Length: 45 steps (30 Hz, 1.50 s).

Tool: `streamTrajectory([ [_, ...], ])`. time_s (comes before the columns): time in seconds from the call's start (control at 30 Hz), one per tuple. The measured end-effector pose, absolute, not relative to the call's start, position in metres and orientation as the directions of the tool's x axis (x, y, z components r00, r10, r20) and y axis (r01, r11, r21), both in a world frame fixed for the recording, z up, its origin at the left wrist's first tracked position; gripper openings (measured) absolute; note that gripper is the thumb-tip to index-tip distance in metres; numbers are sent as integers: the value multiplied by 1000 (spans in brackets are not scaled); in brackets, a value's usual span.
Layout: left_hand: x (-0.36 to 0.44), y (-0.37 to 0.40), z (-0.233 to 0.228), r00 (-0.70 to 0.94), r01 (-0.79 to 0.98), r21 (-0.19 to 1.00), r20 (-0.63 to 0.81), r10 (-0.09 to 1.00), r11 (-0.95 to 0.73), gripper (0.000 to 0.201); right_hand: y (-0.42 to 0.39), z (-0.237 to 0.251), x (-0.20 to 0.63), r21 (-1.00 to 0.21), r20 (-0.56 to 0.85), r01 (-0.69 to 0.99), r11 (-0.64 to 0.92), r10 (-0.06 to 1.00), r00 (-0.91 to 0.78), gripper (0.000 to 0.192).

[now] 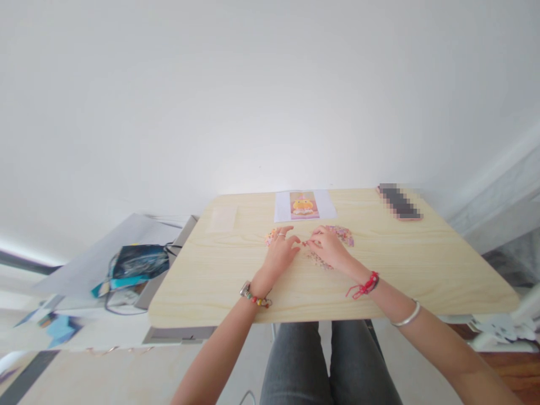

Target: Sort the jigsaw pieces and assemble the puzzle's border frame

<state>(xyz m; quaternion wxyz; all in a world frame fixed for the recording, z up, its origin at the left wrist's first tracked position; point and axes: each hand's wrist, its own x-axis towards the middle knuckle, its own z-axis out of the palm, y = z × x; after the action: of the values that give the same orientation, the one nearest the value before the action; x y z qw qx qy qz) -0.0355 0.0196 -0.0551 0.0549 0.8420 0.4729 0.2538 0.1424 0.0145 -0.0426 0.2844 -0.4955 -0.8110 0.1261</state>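
Note:
My left hand [282,247] rests on the table with its fingers bent and apart, and its thumb and index tip are beside a few tiny reddish pieces [304,243]. From the other side, my right hand [327,246] pinches at these pieces with thumb and index finger. The pieces look like miniature jigsaw pieces, too small to make out well. A yellow-orange pile [269,238] of them lies partly behind my left hand. Beyond my right hand is a pink and purple pile [345,236]. Brownish-grey pieces [318,260] are scattered just below the right fingers.
A white sheet with a printed picture [304,206] lies at the table's back edge. A phone [399,201], pixelated, is at the back right. A pale translucent sheet [223,218] lies on the left of the wooden table [202,281]. Left of it stands a dark bag [141,260].

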Motion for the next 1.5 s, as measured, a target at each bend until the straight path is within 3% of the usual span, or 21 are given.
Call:
streamTrajectory([
  [0.2, -23, 17, -46, 396, 747, 289, 530, 750, -599, 5, 18, -41, 150, -647, 307, 672, 362, 929, -205, 23],
  [0.43, -13, 17, -34, 399, 736, 261, 579, 711, -625, 5, 14, -36, 161, -734, 256, 590, 336, 942, -218, 22],
  [0.77, 4, 10, -29, 458, 694, 281, 538, 708, -663, 8, 3, -37, 182, -658, 356, 643, 391, 915, -192, 14],
  [0.97, -9, 6, -40, 466, 709, 300, 478, 744, -637, 8, -10, -38, 190, -433, 336, 674, 599, 801, -496, 12],
  [1.27, -13, 1, -47, 486, 690, 312, 470, 737, -653, 4, -2, -38, 170, -138, 298, 750, 647, 749, -591, 18],
  [1.37, -10, 1, -47, 495, 675, 318, 475, 728, -666, 5, 2, -40, 170, -166, 320, 759, 630, 762, -563, 18],
  [1.5, -5, 0, -42, 482, 659, 313, 522, 704, -684, 4, 6, -37, 172, -359, 345, 724, 589, 804, -484, 19],
])
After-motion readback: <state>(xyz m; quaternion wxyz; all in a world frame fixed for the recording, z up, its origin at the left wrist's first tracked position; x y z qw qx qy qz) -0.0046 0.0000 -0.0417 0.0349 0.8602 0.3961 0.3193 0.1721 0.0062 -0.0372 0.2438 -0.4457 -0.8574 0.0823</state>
